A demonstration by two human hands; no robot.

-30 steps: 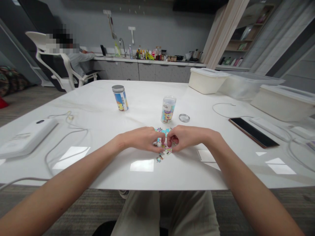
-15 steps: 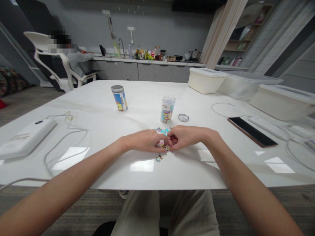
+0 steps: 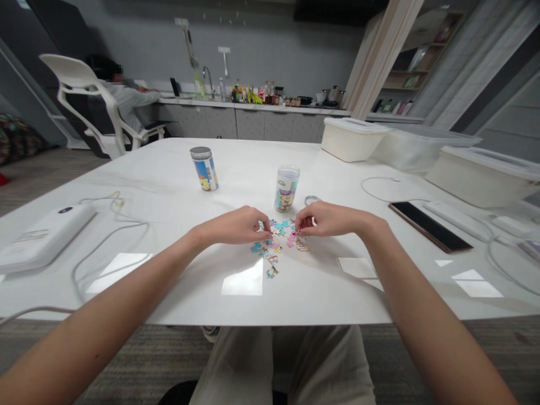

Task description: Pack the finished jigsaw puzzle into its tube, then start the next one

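Note:
Small colourful puzzle pieces (image 3: 274, 247) lie scattered on the white table (image 3: 295, 287) in front of me. My left hand (image 3: 234, 225) hovers at their left side with fingers curled and fingertips pinched on a piece. My right hand (image 3: 324, 219) sits at their right side, fingers pinched on a small piece. Just behind the pieces stands an open clear jar (image 3: 287, 188) with a cartoon label, and its lid (image 3: 312, 199) lies beside it, partly behind my right hand.
A second closed jar (image 3: 204, 168) stands further left. A white device (image 3: 40, 236) with cables lies at the left, a dark phone (image 3: 429, 226) at the right. White and clear storage boxes (image 3: 352, 138) line the far right. A person sits in a white chair (image 3: 80, 84) behind.
Both hands were pressed together over the pieces; now they have drawn apart and lifted slightly away from me, uncovering the scattered pieces between them.

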